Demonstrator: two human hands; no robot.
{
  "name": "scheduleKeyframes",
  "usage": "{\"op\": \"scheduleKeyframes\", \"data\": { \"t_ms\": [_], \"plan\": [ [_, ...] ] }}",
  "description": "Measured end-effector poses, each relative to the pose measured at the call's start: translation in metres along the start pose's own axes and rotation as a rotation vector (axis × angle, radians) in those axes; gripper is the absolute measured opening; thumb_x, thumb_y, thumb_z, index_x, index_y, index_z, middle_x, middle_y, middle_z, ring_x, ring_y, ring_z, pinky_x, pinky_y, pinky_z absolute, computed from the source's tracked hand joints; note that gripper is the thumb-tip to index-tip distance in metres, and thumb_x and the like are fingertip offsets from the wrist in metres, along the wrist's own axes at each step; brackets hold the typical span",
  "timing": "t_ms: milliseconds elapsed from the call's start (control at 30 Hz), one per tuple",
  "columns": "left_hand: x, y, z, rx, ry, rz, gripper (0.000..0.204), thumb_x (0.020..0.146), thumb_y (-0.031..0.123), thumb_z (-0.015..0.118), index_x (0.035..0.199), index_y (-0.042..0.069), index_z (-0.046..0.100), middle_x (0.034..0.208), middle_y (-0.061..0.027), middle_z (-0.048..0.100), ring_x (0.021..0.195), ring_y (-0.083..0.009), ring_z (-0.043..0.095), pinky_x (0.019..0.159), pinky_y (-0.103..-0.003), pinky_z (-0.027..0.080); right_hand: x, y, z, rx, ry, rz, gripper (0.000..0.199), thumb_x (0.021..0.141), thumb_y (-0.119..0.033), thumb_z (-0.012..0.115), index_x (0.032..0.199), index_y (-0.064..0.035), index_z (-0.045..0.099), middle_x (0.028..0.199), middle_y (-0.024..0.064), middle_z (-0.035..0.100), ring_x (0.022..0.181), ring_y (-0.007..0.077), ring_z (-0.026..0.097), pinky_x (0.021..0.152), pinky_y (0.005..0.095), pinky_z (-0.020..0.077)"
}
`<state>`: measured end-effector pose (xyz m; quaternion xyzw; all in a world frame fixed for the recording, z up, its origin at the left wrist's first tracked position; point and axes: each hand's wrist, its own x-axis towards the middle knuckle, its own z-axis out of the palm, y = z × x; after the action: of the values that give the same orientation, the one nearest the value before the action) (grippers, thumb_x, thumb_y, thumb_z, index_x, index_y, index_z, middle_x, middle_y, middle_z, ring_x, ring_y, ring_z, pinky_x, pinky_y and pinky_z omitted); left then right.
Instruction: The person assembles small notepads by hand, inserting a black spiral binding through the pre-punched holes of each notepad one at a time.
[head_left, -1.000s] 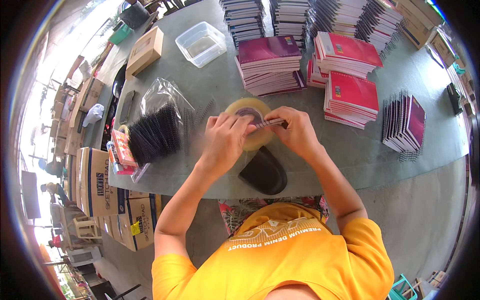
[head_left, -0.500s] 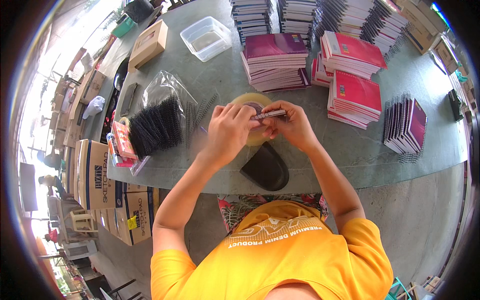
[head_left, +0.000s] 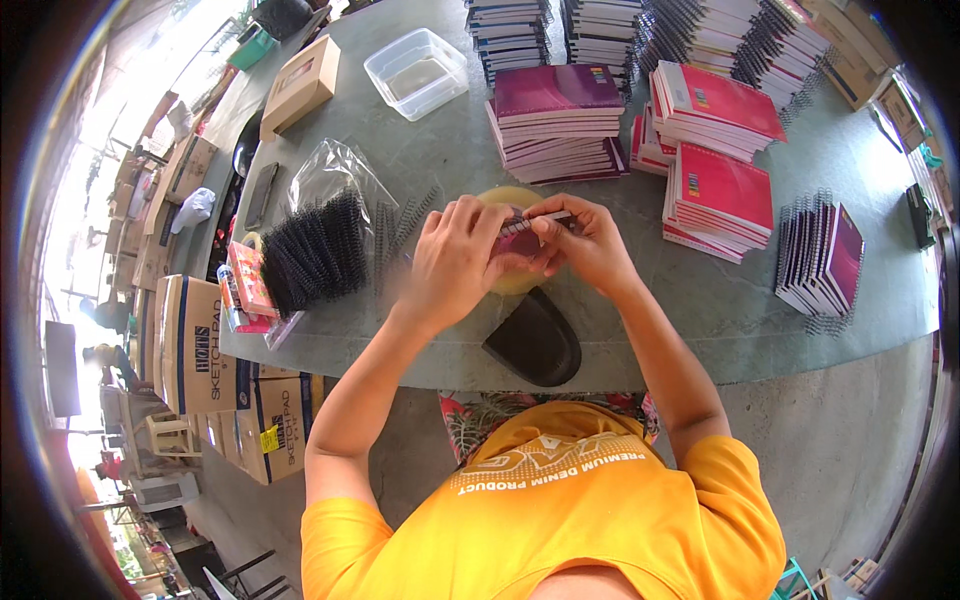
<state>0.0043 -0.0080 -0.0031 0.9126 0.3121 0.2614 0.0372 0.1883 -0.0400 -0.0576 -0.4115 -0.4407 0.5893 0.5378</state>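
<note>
Both my hands are closed on a small purple-covered notebook, held tilted above the table, with dark coil loops along its upper edge. My left hand grips its left side. My right hand pinches the right end of the bound edge; fingers hide much of the notebook. Beneath the hands lies a pale yellow round object, mostly covered. Closer to me rests a black half-oval piece. Left of the hands, a bunch of black wire coils lies by a clear plastic bag.
Beyond my hands stand stacks of purple notebooks and red notebooks. Coil-bound notebooks sit at the right. A clear plastic tub and cardboard box are at the far left. Cartons stand beside the table.
The notebook has tilted between my hands, so more of its purple cover shows. My right fingers have shifted slightly along the bound edge. Both hands still hold it in nearly the same place.
</note>
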Motion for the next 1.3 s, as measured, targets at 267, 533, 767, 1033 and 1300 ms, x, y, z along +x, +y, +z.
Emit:
{"op": "scheduleKeyframes", "data": {
  "t_ms": [267,533,767,1033,1300],
  "plan": [
    [0.005,-0.001,0.003,0.054,0.034,-0.001,0.022,0.08,0.023,0.066,0.092,0.006,0.058,0.082,-0.0072,0.059,0.081,-0.0265,0.057,0.073,-0.036,0.041,0.002,0.003,0.003,0.047,0.025,-0.048,0.027,0.091,-0.026,0.058,0.101,-0.0008,0.059,0.074,0.0022,0.06,0.058,0.0135,0.064,0.048,0.022,0.0474],
    [0.006,-0.012,0.0,0.011,-0.149,0.017,0.023,0.078,0.019,0.067,0.095,0.006,0.059,0.085,-0.0074,0.06,0.082,-0.0275,0.057,0.073,-0.039,0.043,0.002,0.003,0.004,0.005,0.032,-0.018,0.024,0.09,-0.022,0.061,0.1,-0.0006,0.059,0.075,0.0038,0.063,0.053,0.0102,0.062,0.045,0.0196,0.0433],
    [0.013,0.005,-0.005,-0.058,-0.002,-0.061,0.022,0.079,0.019,0.067,0.092,0.003,0.059,0.092,-0.0112,0.061,0.085,-0.0297,0.055,0.076,-0.04,0.044,0.0,0.007,0.014,-0.057,0.108,-0.141,0.018,0.086,-0.011,0.065,0.099,-0.0007,0.06,0.077,0.0041,0.065,0.052,0.0064,0.059,0.042,0.0184,0.0414],
    [0.011,0.005,-0.014,0.02,-0.078,-0.087,0.026,0.079,0.02,0.066,0.097,0.003,0.059,0.099,-0.0114,0.059,0.091,-0.0303,0.054,0.079,-0.04,0.044,-0.001,0.006,0.011,-0.02,0.086,-0.033,0.02,0.085,-0.008,0.065,0.103,-0.0001,0.059,0.08,0.005,0.064,0.052,0.0076,0.059,0.042,0.0187,0.043],
    [0.009,0.004,-0.011,0.053,-0.118,-0.128,0.03,0.079,0.027,0.067,0.097,0.003,0.061,0.099,-0.0099,0.059,0.093,-0.0297,0.053,0.08,-0.039,0.042,-0.001,0.011,0.005,0.182,0.009,0.017,0.027,0.086,-0.01,0.063,0.109,0.0028,0.055,0.105,0.0122,0.064,0.063,0.0144,0.066,0.053,0.0237,0.0542]
  ]
}}
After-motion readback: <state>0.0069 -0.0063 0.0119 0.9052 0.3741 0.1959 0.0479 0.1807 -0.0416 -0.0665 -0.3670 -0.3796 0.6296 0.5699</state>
